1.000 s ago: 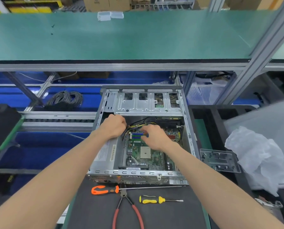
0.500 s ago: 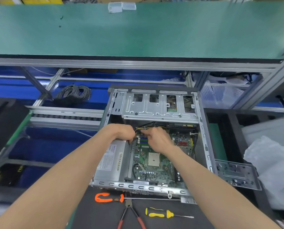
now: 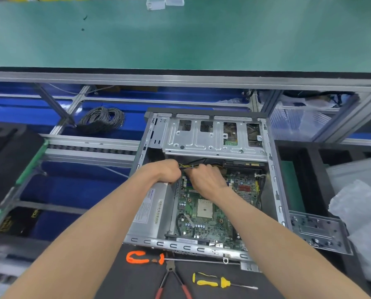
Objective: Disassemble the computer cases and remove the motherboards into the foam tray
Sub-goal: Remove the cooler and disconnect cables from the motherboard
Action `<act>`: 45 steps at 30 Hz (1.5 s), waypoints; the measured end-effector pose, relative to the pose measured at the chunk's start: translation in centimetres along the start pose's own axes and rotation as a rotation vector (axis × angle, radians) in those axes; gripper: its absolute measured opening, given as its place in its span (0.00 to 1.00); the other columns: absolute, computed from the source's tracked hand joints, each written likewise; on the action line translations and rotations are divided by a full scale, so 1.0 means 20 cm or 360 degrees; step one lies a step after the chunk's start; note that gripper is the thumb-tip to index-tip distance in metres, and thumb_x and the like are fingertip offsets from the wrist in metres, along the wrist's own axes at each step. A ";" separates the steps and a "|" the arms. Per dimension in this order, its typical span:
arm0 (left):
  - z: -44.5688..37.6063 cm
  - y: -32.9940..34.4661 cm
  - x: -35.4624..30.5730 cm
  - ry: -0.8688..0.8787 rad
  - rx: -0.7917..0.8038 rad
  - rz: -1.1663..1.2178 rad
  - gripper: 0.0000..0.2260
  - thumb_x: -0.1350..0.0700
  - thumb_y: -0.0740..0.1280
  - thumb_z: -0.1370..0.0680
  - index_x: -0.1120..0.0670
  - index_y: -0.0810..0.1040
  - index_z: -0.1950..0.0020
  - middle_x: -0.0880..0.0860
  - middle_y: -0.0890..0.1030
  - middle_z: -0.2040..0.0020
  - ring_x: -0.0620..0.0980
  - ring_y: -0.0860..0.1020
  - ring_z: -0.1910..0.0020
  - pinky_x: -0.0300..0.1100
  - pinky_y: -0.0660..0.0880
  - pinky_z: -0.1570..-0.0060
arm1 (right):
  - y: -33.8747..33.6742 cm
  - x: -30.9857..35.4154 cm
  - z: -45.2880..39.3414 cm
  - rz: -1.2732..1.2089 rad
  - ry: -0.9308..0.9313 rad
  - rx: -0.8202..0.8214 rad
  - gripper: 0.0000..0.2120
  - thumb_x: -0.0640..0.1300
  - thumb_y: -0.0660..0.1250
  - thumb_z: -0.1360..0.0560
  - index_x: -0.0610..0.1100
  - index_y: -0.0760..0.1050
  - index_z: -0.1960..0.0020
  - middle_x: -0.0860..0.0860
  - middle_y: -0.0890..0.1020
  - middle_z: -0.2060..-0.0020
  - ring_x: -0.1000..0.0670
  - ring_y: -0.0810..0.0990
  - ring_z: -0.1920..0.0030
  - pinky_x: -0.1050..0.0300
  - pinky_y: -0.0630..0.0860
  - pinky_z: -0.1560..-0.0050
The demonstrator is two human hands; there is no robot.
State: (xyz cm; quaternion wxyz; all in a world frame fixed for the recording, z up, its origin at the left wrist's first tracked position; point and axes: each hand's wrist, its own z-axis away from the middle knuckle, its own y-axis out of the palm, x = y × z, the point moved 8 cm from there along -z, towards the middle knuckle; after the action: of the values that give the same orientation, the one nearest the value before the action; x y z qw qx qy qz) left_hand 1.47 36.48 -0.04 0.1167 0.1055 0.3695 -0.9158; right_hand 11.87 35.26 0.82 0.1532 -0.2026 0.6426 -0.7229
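Plainly, both my hands were deep in the open computer case (image 3: 208, 134), knuckles up, meeting over the yellow-and-black cable bundle (image 3: 187, 166) at the far edge of the motherboard (image 3: 204, 212). My left hand (image 3: 166, 170) was curled tight at the bundle's near end, beside the power supply (image 3: 148, 210), apparently to steady the wires; my right hand (image 3: 206, 178) was bent down over the board just next to it, probably working a plug loose, since the board cannot come out while cabled. My fingers were tucked under on both sides, so I cannot tell exactly what each pinched, nor see the connector itself. The motherboard still lay flat in the case floor, below and toward me from my fingers, partly covered by my right forearm. The foam tray (image 3: 309, 169) waited just right of the case, its far end cut off. Toward me on the desk (image 3: 126, 281) lay an orange-handled screwdriver (image 3: 145, 258), pliers (image 3: 171, 279) and a yellow screwdriver (image 3: 214, 281), kept within reach. A loose metal bracket (image 3: 318, 230) rested on the tray's near edge; beyond it, blurred plastic wrap (image 3: 361, 223).
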 end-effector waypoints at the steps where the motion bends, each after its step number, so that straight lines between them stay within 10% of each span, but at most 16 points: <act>1: -0.01 0.00 0.00 -0.0005 0.0007 -0.0007 0.11 0.68 0.59 0.26 0.56 0.72 0.66 0.53 0.72 0.68 0.50 0.67 0.69 0.41 0.63 0.69 | 0.00 0.01 -0.01 -0.0003 -0.0027 0.0002 0.17 0.34 0.61 0.22 0.47 0.77 0.37 0.47 0.69 0.67 0.40 0.78 0.63 0.50 0.66 0.65; 31: 0.05 -0.03 -0.01 -0.0075 -0.0099 -0.0023 0.11 0.63 0.57 0.22 0.56 0.71 0.63 0.53 0.72 0.66 0.49 0.70 0.68 0.42 0.65 0.71 | -0.01 0.04 -0.06 -0.0342 -0.0029 -0.0027 0.09 0.38 0.63 0.22 0.41 0.80 0.46 0.44 0.79 0.64 0.41 0.78 0.66 0.54 0.70 0.66; 36: 0.07 -0.03 -0.01 -0.0080 -0.0129 -0.0049 0.08 0.63 0.57 0.22 0.58 0.74 0.56 0.57 0.78 0.56 0.50 0.75 0.62 0.43 0.71 0.63 | -0.02 -0.04 0.10 -0.0403 0.0040 0.0065 0.09 0.40 0.61 0.22 0.43 0.77 0.44 0.45 0.80 0.62 0.42 0.80 0.62 0.53 0.74 0.63; 40: 0.08 -0.03 -0.03 0.0006 -0.0159 -0.0150 0.17 0.63 0.57 0.22 0.62 0.79 0.37 0.59 0.80 0.37 0.57 0.78 0.40 0.49 0.75 0.38 | 0.01 -0.06 0.20 -0.0411 0.0098 0.0233 0.13 0.37 0.62 0.26 0.43 0.76 0.42 0.46 0.81 0.60 0.44 0.80 0.61 0.47 0.81 0.53; 45: 0.10 -0.06 -0.11 0.0178 -0.0302 -0.0407 0.17 0.61 0.61 0.23 0.55 0.79 0.36 0.59 0.80 0.40 0.59 0.79 0.44 0.53 0.78 0.43 | 0.02 -0.18 0.28 -0.0371 0.0319 0.0358 0.17 0.41 0.63 0.26 0.46 0.78 0.38 0.43 0.82 0.49 0.39 0.80 0.49 0.44 0.78 0.44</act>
State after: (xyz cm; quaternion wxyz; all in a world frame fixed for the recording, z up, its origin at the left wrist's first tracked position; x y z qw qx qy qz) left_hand 2.99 36.12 2.72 -0.0121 0.0971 0.4705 -0.8769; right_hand 17.69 31.97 0.55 0.0255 -0.1843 0.5420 -0.8195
